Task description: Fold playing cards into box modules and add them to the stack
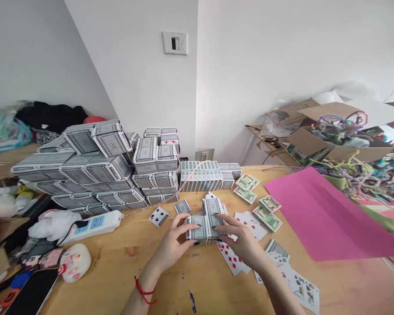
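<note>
Grip closed from both sides: left hand (171, 245) and right hand (244, 245) on grey-patterned rectangular playing-card blocks (212, 214). Fingertips on top, thumbs at the near faces, probably to keep the blocks snug and square. Loose white playing cards (230, 257) lie right of the grip; larger grey card stacks (85, 170) stand beyond, leftward, perhaps leaving working room on the yellow wooden desk (118, 280). Forearms converge, fingers gently bent.

"K" and "Q" on fanned playing cards (301, 287), "10" on a diamonds card (230, 257), beside right hand (244, 245).
</note>
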A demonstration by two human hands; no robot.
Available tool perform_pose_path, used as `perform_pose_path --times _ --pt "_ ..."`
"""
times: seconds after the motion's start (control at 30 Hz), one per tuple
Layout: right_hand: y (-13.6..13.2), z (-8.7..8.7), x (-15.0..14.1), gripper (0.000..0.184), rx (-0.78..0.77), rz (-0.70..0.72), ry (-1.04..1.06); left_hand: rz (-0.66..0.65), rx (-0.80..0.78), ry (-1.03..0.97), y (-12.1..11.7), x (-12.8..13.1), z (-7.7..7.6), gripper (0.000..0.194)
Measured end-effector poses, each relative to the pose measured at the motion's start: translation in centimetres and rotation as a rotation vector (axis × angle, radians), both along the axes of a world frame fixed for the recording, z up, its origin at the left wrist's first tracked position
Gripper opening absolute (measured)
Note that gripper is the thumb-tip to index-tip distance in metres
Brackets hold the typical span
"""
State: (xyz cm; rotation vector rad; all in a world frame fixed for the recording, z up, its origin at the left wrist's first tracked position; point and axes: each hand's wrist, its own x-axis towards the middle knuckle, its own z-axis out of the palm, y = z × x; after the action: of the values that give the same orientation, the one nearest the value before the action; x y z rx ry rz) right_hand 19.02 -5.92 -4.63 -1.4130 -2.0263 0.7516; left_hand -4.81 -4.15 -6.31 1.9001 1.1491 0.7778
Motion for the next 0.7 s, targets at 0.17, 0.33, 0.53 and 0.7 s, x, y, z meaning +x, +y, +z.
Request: perform_pose_path --times 0.17,0.33,0.53,0.7 --pt "0.1 -0.3 0.0 0.023 0.033 0.009 0.012 -0.009 0.003 -0.031 -0.1 -0.3 -0.1 0.023" --pt "0.1 -0.4 -0.2 0.022 0.058 0.014 -0.006 0.02 0.034 -0.105 -0.2 -0.1 -0.4 0.018" --pt "0.2 -0.2 -0.1 0.022 0.08 0.026 -0.027 0.031 0.059 -0.093 -0.3 0.0 -0.6 0.016" --pt "0.2 -0.6 0.2 0.021 0.11 0.044 -0.02 0.052 0.098 -0.1 -0.5 0.0 -1.6 0.018"
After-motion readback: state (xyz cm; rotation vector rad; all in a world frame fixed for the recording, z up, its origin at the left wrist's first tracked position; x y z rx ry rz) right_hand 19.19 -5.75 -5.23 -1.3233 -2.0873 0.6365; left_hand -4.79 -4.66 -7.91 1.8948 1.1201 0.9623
